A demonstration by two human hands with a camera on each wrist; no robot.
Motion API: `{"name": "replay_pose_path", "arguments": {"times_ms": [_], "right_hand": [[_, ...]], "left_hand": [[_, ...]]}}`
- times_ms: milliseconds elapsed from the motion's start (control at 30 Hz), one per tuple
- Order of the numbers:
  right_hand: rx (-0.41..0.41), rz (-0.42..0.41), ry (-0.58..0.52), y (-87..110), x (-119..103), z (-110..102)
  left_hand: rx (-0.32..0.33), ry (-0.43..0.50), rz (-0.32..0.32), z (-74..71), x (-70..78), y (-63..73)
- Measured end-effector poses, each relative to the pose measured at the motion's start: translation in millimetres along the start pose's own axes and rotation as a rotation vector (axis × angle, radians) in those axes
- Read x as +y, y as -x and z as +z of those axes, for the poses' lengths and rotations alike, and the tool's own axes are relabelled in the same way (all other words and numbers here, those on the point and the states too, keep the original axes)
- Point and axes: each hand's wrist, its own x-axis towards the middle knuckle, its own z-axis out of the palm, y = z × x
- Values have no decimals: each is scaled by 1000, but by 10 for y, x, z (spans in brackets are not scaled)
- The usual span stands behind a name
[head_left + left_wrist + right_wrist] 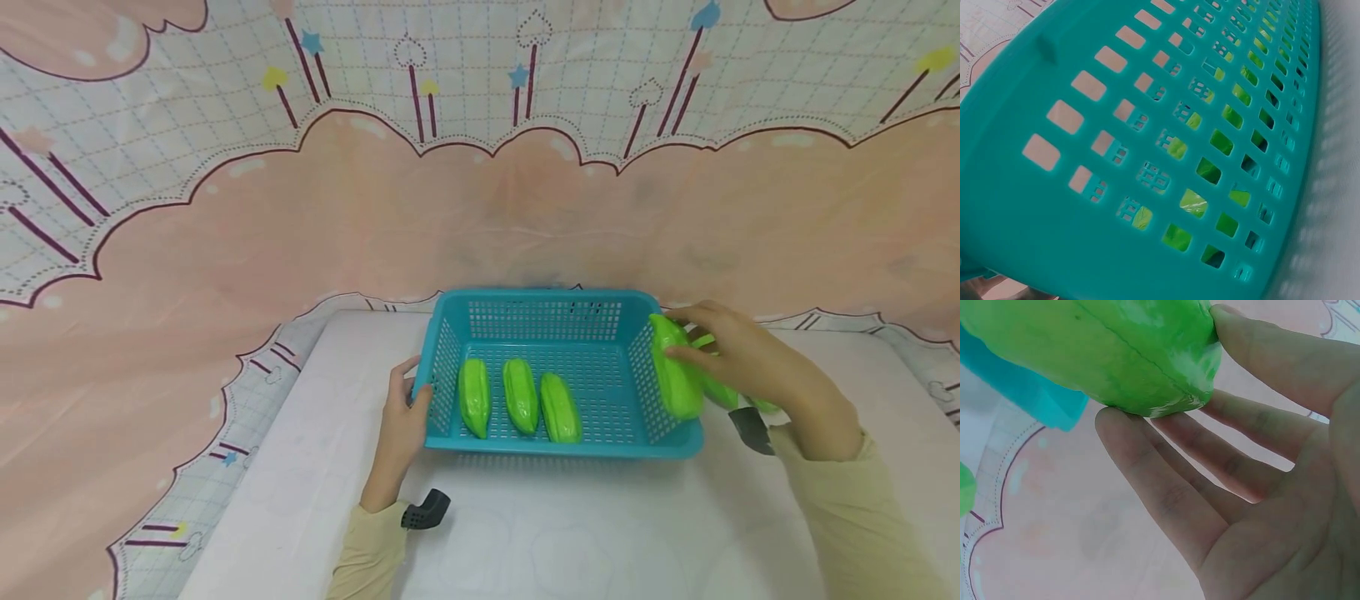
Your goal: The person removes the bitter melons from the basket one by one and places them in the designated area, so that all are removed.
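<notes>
Right grip (731,350), part-open, pinches green fruit (677,383) at basket's (615,450) 3-o'clock side | left grip (403,425) holds 9-o'clock rim (431,337) | fruit probably light, slick; pinch mid-length

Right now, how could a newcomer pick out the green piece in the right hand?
Start at the blue basket on the table and go to its right end. There, overlapping the basket in the head view, is a glossy green piece held by the right hand. Three similar pieces lie inside the basket; only this one is held.
</notes>
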Motion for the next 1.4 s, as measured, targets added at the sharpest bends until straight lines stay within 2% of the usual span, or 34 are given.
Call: {"name": "replay_pose_path", "arguments": {"times_ms": [600, 1400], "right_hand": [[10, 56, -6, 80, 146, -64], [23, 71, -28, 140, 375, -97]], "left_hand": [[1, -9, 3, 13, -14, 6], [2, -20, -5, 0, -9, 7]]}}
